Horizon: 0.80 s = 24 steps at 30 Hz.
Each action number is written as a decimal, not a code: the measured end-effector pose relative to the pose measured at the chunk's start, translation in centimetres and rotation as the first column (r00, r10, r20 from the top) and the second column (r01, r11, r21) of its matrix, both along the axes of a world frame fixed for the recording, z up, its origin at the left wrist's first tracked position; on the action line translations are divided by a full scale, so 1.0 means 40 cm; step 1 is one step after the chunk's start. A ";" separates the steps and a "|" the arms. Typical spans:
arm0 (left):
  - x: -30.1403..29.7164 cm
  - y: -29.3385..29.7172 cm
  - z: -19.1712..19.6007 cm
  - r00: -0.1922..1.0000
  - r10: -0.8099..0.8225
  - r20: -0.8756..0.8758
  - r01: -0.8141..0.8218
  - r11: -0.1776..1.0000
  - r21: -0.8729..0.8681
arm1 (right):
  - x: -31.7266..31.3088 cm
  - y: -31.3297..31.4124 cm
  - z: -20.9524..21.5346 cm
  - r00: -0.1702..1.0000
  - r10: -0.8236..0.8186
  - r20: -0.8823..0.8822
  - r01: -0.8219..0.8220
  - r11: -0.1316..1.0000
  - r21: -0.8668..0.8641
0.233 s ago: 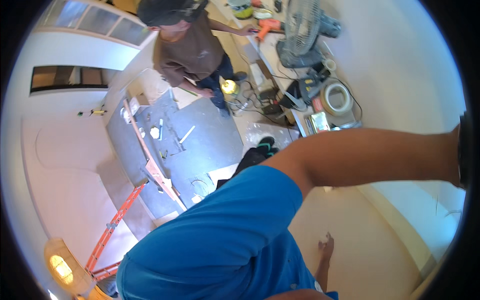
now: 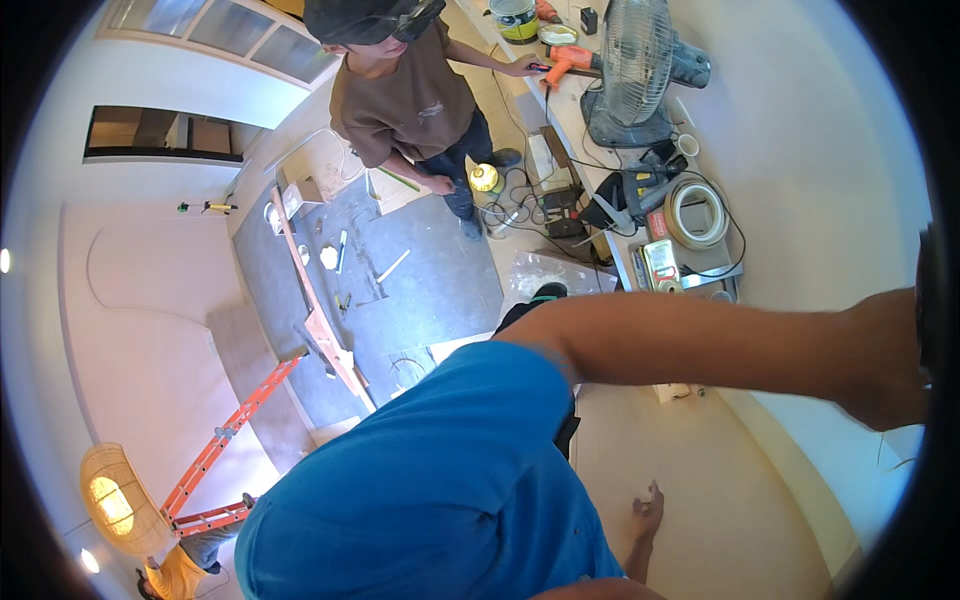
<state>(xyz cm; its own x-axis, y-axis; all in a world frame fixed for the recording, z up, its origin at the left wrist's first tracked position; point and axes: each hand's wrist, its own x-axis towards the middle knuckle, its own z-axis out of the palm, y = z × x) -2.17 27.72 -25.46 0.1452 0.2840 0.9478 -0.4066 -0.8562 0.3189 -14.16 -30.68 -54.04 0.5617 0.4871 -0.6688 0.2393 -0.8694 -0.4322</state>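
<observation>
My left arm (image 2: 700, 335), in a blue sleeve, stretches across to the right rim. A dark band (image 2: 925, 300) crosses it at the wrist; the hand itself lies beyond the picture. Lower down, my right hand (image 2: 648, 510) is over a broad tan panel (image 2: 720, 480), fingers apart and nothing in them. Whether it touches the panel I cannot tell. A small pale block (image 2: 672, 392) shows just below my left forearm, at the panel's far edge.
Ahead, a co-worker in a brown shirt (image 2: 415, 100) stands by a bench with an orange heat gun (image 2: 570, 62), a fan (image 2: 635, 60) and coiled white tubing (image 2: 697, 213). An orange ladder (image 2: 235, 425) and another person in orange (image 2: 185, 572) are at lower left. Cables and grey sheeting (image 2: 430, 260) cover the floor.
The view has shifted, so the room sits further right. My left forearm appears lower at the rim. More of the person in orange shows; my right hand keeps its open shape.
</observation>
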 end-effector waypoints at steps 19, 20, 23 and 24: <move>-0.925 -0.364 -1.053 -0.664 -0.727 -0.177 -0.262 0.447 -0.855 | -0.060 0.053 0.028 0.998 -0.061 0.005 0.061 0.998 -0.001; -0.892 -0.338 -0.979 -0.720 -0.682 -0.130 -0.234 0.415 -0.879 | -0.056 0.068 0.030 0.997 -0.079 -0.015 0.078 0.996 -0.036; -0.929 -0.301 -0.910 -0.764 -0.627 -0.150 -0.188 0.439 -0.878 | -0.073 0.089 0.046 0.996 -0.087 -0.028 0.082 0.988 -0.129; -0.963 -0.302 -0.910 -0.748 -0.653 -0.121 -0.239 0.436 -0.868 | -0.083 0.090 0.050 0.997 -0.073 -0.029 0.068 0.987 -0.148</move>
